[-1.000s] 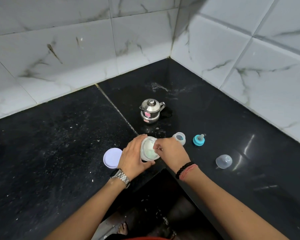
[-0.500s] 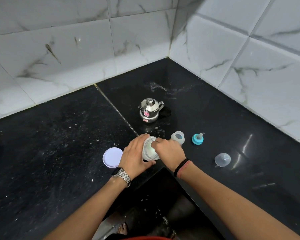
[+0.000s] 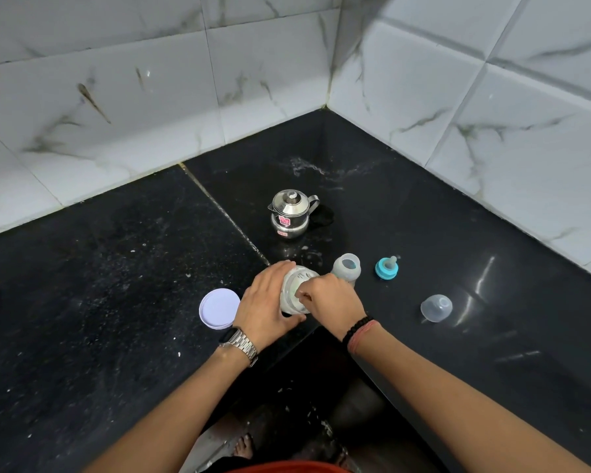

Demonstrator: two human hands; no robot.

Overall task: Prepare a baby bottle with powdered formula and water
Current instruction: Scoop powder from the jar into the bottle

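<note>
We see the left hand [image 3: 266, 302] curled around the side of a round translucent plastic formula container [image 3: 296, 288] tilted at the front edge of the black stone table [image 3: 116, 268]. The right hand [image 3: 333, 298] reaches into its mouth, fingers [image 3: 302, 296] bunched together; what they pinch we cannot tell. Just right stands the open clear baby bottle [image 3: 347, 269], then a teal-ringed nipple [image 3: 387, 268] and a clear dome cap [image 3: 436, 307]. A white round lid [image 3: 219, 307] lies left; a steel lidded pot [image 3: 290, 213] stands behind.
</note>
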